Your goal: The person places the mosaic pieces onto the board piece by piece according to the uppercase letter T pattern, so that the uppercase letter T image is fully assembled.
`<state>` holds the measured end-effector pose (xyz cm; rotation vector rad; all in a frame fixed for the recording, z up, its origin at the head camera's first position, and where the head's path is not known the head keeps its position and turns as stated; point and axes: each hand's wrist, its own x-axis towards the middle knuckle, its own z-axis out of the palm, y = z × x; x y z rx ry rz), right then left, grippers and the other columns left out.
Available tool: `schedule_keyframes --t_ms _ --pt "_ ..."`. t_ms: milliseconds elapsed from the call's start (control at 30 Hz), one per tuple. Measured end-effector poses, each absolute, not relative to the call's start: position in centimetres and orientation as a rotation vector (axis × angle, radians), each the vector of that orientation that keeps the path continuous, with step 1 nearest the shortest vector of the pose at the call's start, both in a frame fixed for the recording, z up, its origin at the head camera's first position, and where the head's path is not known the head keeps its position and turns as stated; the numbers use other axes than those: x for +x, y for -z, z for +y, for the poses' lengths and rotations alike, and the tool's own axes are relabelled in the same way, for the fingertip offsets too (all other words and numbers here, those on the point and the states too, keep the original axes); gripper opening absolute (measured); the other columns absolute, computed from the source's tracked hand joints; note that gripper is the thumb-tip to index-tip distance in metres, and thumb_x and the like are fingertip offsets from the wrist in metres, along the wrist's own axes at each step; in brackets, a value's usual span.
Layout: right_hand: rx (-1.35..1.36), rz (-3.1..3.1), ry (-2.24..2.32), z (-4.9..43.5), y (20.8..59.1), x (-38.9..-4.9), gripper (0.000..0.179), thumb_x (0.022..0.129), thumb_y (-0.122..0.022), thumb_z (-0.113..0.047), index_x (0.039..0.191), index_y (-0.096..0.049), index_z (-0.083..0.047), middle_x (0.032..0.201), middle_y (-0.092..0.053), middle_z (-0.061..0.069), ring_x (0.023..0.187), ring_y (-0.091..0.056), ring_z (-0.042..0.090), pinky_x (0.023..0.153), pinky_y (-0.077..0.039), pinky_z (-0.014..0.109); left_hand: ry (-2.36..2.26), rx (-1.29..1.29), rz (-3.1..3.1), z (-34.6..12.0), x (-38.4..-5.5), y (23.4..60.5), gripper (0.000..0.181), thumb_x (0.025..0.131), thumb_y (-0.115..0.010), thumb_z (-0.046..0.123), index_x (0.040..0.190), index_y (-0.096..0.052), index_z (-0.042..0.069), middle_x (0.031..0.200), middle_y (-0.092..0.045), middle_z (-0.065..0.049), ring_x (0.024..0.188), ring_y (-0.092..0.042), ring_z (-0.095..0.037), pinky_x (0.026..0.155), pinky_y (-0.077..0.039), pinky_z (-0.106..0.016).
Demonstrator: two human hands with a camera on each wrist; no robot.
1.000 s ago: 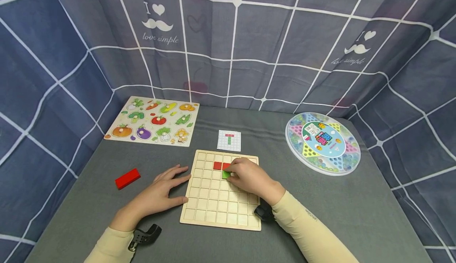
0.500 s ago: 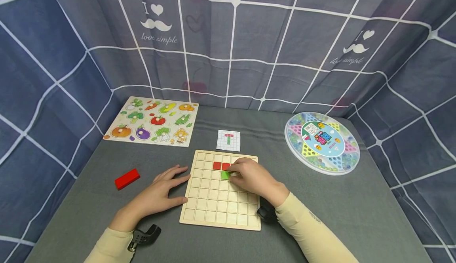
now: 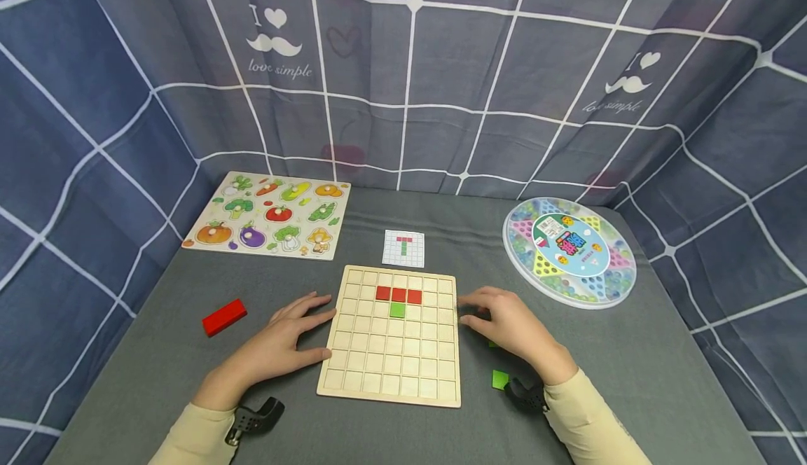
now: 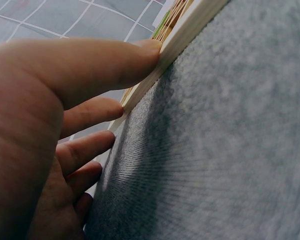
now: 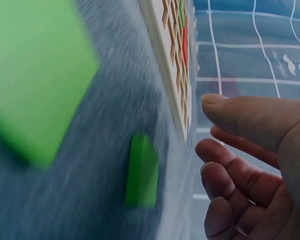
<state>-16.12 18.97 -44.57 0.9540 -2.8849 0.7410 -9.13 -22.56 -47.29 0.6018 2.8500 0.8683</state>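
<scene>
Lower right of the frame, and here's the nearest piece: a green block [image 3: 500, 379] flat on the worktop [image 3: 378, 437], with a second green block [image 5: 142, 172] just beyond, mostly covered from above by the right hand [image 3: 513, 321]. That's the relation to watch: both sit below that hand's fingertips in the frame, with the right hand much the nearer. Neither shows a clear long axis from overhead. The right hand is empty, thumb and fingers parted, just beside the board [image 3: 378, 360]. Across at centre left, the left hand [image 3: 286, 339] spreads its fingers against the board's left edge, gripping nothing. Farther left lies a red bar [image 3: 225, 318], its length slanting up to the right. In the board's grid, towards the top: three red squares [image 3: 398, 295] in a row, one green square [image 3: 397, 309] under the middle one. Beyond, a card [image 3: 403, 249] shows a printed T.
</scene>
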Motion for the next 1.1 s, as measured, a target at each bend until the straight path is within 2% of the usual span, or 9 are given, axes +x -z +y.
schedule_keyframes --t_ms 467,1100 --pt "0.820 -2.903 -0.786 24.4 45.4 -14.2 0.031 0.084 -0.082 -0.023 0.112 -0.076 -0.013 0.105 -0.068 -0.007 0.081 -0.059 0.007 0.071 -0.050 0.031 -0.870 0.584 2.843 -22.5 -9.2 47.2 0.069 0.082 -0.079 0.042 0.142 -0.057 0.016 0.154 -0.038 -0.003 0.145 -0.024 -0.031 0.108 -0.021 -0.065" --pt "0.784 -3.001 -0.756 25.1 46.4 -12.9 0.029 0.083 -0.081 -0.023 0.112 -0.076 -0.018 0.101 -0.062 -0.010 0.078 -0.052 0.004 0.067 -0.048 0.028 -0.880 0.591 2.835 -22.6 -9.2 47.2 0.069 0.083 -0.078 0.043 0.142 -0.056 0.016 0.154 -0.038 -0.003 0.145 -0.023 -0.031 0.108 -0.020 -0.065"
